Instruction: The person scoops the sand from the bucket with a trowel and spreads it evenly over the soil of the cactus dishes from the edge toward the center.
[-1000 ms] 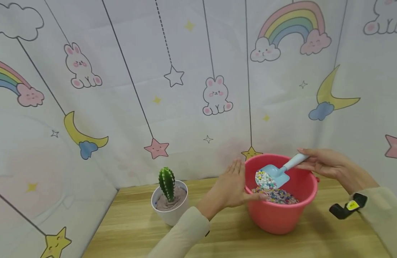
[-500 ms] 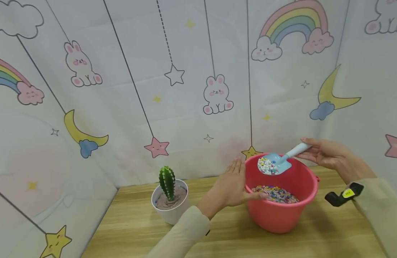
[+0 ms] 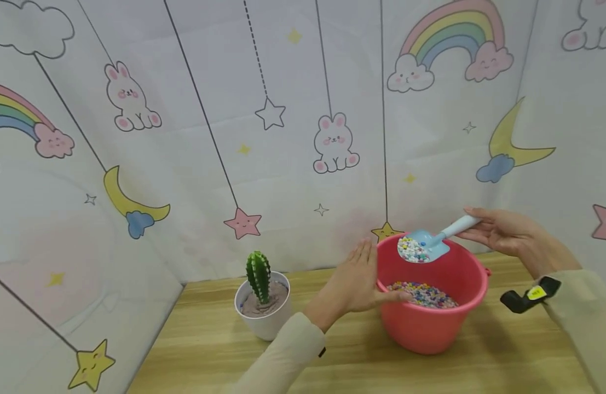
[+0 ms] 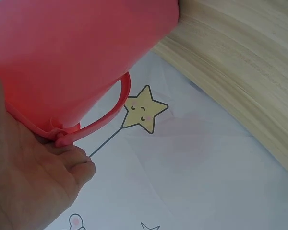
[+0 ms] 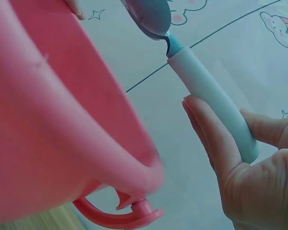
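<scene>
In the head view, my right hand [image 3: 509, 232] pinches the pale handle of a light blue toy shovel [image 3: 438, 247] between thumb and fingers. Its scoop, heaped with small multicoloured beads [image 3: 412, 250], hangs over a pink bucket [image 3: 426, 331]. More beads [image 3: 423, 294] lie at the bottom of the bucket. My left hand [image 3: 349, 282] rests against the bucket's left rim, fingers straight along the outside and thumb across the front edge. In the right wrist view the shovel handle [image 5: 213, 96] shows between thumb and fingers; the scoop is partly cut off.
A white pot [image 3: 265, 323] with a green cactus [image 3: 258, 276] stands left of the bucket on the wooden table [image 3: 194, 350]. A cloth backdrop [image 3: 288, 180] printed with rabbits, stars and rainbows rises behind. The bucket's handle [image 4: 108, 115] hangs down its outside.
The shovel has risen out of the lower bucket with its beads, and its scoop has moved slightly right and back. My left hand has stayed on the rim.
</scene>
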Demonstrator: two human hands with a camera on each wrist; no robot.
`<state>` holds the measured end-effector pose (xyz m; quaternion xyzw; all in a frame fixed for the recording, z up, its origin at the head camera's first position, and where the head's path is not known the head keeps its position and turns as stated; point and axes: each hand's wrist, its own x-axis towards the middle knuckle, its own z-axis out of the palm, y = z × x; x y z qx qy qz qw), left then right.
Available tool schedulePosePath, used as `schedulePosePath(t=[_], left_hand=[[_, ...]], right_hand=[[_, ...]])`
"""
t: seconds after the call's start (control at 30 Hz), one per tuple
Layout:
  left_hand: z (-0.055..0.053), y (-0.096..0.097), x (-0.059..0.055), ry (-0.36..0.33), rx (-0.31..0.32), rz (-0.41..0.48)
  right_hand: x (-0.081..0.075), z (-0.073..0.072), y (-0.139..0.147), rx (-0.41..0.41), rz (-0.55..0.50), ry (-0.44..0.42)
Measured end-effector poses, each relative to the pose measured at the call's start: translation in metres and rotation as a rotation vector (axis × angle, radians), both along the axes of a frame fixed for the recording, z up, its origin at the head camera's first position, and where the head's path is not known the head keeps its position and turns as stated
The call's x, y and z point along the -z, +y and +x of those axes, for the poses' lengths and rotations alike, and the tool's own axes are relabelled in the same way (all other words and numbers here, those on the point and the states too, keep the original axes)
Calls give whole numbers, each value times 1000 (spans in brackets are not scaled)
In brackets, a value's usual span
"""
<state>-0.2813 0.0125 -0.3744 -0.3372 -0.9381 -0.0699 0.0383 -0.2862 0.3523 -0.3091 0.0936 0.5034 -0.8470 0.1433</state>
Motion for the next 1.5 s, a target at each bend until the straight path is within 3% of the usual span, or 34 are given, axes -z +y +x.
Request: schedulePosePath(t=[0.33,0.6,0.73,0.97,1.1,1.23,1.37,1.5], left_hand=[[-1,-1,4,-24,-19,33],[-3,-2,1,-44,-15,32],[0,-13,-7,-41,-7,115],[13,-40,-36,6,-27,179],[20,-59,-51,94,12,230],[27,-81,-60,265,50,272],[33,-107,-65,400,33,290],[42,-133,-67,486,5,305]], right_hand=[[-2,-1,-4,6,16,-2],[-1,-1,-7,10,-5,-17],[-2,-3,-10,4,-15,-15],[-3,-4,-14,-2,-18,-26],[-3,-4,-14,-3,-19,-33],[-3,-4,-16,-8,-28,-34],[-5,-6,-19,-18,-43,-30],[-8,-7,-23,-33,-32,-21]])
